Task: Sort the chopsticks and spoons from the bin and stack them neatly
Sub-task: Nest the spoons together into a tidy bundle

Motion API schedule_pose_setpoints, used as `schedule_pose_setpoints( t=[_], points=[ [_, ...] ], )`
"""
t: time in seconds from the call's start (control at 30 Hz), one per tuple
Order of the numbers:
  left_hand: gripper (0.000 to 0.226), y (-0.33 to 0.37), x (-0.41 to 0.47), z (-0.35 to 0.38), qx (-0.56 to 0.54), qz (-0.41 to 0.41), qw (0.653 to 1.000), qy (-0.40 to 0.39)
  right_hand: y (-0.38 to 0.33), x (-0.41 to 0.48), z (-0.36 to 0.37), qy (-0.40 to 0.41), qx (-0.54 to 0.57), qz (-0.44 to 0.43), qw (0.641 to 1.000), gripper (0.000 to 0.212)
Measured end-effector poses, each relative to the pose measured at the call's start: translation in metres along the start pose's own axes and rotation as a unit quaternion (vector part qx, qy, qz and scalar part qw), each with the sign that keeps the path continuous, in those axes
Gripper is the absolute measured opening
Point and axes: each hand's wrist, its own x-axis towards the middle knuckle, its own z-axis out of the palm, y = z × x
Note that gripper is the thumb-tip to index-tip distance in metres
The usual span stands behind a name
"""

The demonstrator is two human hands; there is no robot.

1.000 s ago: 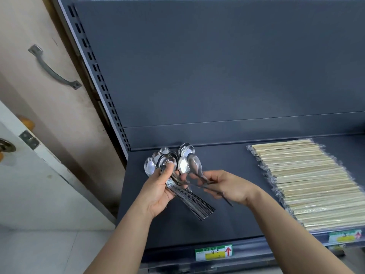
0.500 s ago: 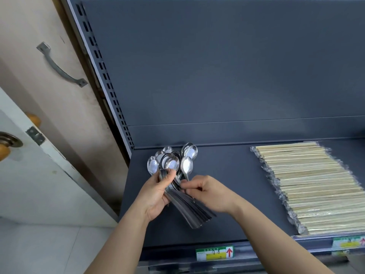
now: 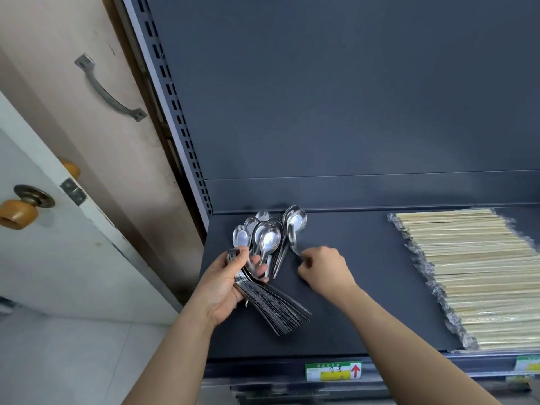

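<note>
the left hand (image 3: pixel 225 285) curled its fingers (image 3: pixel 260 267) round the handles of the stiff, slick spoons (image 3: pixel 277 308) while the right hand (image 3: pixel 324 270) pinched one loose spoon (image 3: pixel 293 241) by its thin handle, likely the surest hold.

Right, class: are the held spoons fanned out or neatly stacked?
Fanned out: the spoons spread at their bowls above the left hand, handles bunched below.

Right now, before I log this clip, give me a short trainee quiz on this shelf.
1. True or false: the left hand grips the fanned bundle of shiny steel spoons by their handles.
2. The plastic-wrapped pale wooden chopsticks lie on the dark grey metal shelf: A) left of both hands, B) right of both hands, C) under the spoons?
3. Fill in: the right hand pinches one separate steel spoon by its ____.
Key: 1 true; 2 B; 3 handle.
</note>
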Motion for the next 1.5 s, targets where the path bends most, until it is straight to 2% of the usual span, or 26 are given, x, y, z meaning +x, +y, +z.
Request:
schedule_pose_setpoints(
  t=[0.1, 0.2, 0.27, 0.37, 0.47, 0.57, 0.7, 0.93, 1.07, 1.13, 1.2, 1.27, 1.4, 1.5],
  points=[
    [0.028, -0.001, 0.003, 0.003, 0.002, -0.003, 1.000, 0.009, 0.004, -0.010, -0.013, -0.010, 0.229, -0.001, 0.973, 0.021],
    [0.027, -0.001, 0.007, 0.007, 0.004, 0.000, 1.000, -0.003, 0.000, -0.025, -0.022, -0.066, 0.287, -0.062, 0.954, 0.034],
    [0.032, -0.001, 0.008, 0.011, 0.018, 0.009, 0.999, -0.034, -0.003, -0.028, -0.017, -0.091, 0.257, -0.108, 0.956, 0.025],
    [0.037, -0.002, 0.011, 0.011, 0.016, 0.006, 0.999, -0.041, -0.008, -0.028, -0.006, -0.130, 0.239, -0.149, 0.951, 0.015],
    [0.038, -0.001, 0.013, 0.006, -0.006, 0.011, 0.999, -0.033, -0.007, -0.017, -0.007, -0.130, 0.242, -0.103, 0.956, 0.027],
    [0.039, 0.002, 0.014, -0.002, -0.011, 0.018, 1.000, -0.017, -0.006, 0.005, -0.004, -0.025, 0.131, -0.023, 0.991, 0.021],
    [0.034, 0.007, 0.016, -0.010, -0.009, 0.017, 1.000, -0.021, -0.022, 0.021, 0.007, -0.027, -0.007, 0.031, 0.999, 0.037],
    [0.030, 0.010, 0.019, -0.011, -0.019, 0.011, 1.000, -0.021, -0.018, 0.032, -0.001, 0.018, -0.121, 0.070, 0.990, 0.013],
    [0.030, 0.008, 0.021, -0.009, -0.017, 0.002, 1.000, -0.022, -0.013, 0.041, -0.009, -0.044, -0.131, 0.052, 0.989, 0.009],
    [0.031, 0.006, 0.022, -0.008, -0.017, 0.000, 1.000, -0.022, -0.005, 0.046, -0.013, -0.070, -0.078, 0.068, 0.992, 0.013],
    [0.031, 0.005, 0.022, -0.005, -0.018, 0.002, 1.000, -0.022, 0.003, 0.046, -0.019, -0.078, 0.020, 0.095, 0.992, 0.027],
    [0.033, 0.006, 0.022, -0.002, -0.020, 0.008, 1.000, -0.022, 0.008, 0.040, -0.027, -0.066, 0.126, 0.108, 0.984, 0.029],
    [0.033, 0.007, 0.023, 0.008, -0.038, 0.027, 0.999, -0.025, 0.017, 0.017, -0.050, -0.055, 0.314, 0.121, 0.940, 0.027],
    [0.037, 0.008, 0.024, 0.020, -0.053, 0.035, 0.997, -0.033, 0.026, 0.000, -0.068, -0.130, 0.401, 0.092, 0.902, 0.022]
  ],
)
